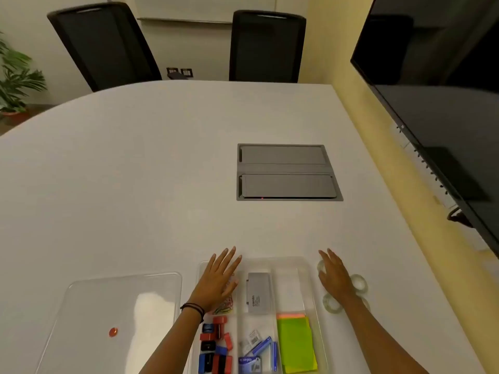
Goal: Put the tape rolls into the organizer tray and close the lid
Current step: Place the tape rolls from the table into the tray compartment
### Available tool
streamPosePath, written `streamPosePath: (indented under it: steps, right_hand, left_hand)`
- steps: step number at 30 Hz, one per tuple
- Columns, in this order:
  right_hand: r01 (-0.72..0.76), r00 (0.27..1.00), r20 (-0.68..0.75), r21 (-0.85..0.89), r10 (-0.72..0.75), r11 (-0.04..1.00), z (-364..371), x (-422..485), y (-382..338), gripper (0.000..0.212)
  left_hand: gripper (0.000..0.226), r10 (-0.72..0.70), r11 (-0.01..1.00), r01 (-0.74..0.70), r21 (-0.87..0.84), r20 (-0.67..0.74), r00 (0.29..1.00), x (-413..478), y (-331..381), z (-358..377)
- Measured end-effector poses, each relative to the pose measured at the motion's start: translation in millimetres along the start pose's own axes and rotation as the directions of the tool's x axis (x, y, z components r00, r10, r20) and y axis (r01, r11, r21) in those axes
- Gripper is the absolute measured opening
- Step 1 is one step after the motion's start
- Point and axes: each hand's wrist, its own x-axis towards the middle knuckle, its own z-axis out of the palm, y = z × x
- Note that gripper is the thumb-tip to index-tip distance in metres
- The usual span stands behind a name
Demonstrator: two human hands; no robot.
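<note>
A clear plastic organizer tray (310, 268) sits at the near edge of the white table, divided into compartments holding paper clips, a grey stapler, coloured sticky notes, small boxes and clips. Its clear lid (113, 314) lies flat to the left, with a small red sticker on it. Clear tape rolls lie on the table right of the tray: one (359, 283) beside my wrist, one (331, 303) nearer, and another (321, 265) partly hidden under my fingers. My right hand (333, 276) hovers flat over them, fingers spread. My left hand (218, 279) rests open over the tray's far-left compartment.
A grey cable hatch (286, 172) is set into the table's middle. A large dark screen (437, 103) runs along the right side. Two black chairs (266, 47) stand at the far edge, and a potted plant (16, 76) at the far left.
</note>
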Motion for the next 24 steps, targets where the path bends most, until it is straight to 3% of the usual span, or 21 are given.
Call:
streamPosePath:
  steps: [19, 24]
  right_hand:
    - [-0.101, 0.995, 0.009, -0.067, 0.101, 0.993, 19, -5, 2, 0.044]
    - [-0.114, 0.993, 0.041, 0.061, 0.112, 0.992, 12, -10, 3, 0.04]
  left_hand:
    - [0.072, 0.0, 0.997, -0.004, 0.078, 0.051, 0.999, 3, -5, 7]
    - [0.071, -0.052, 0.994, 0.045, 0.097, 0.077, 0.996, 4, -1, 4]
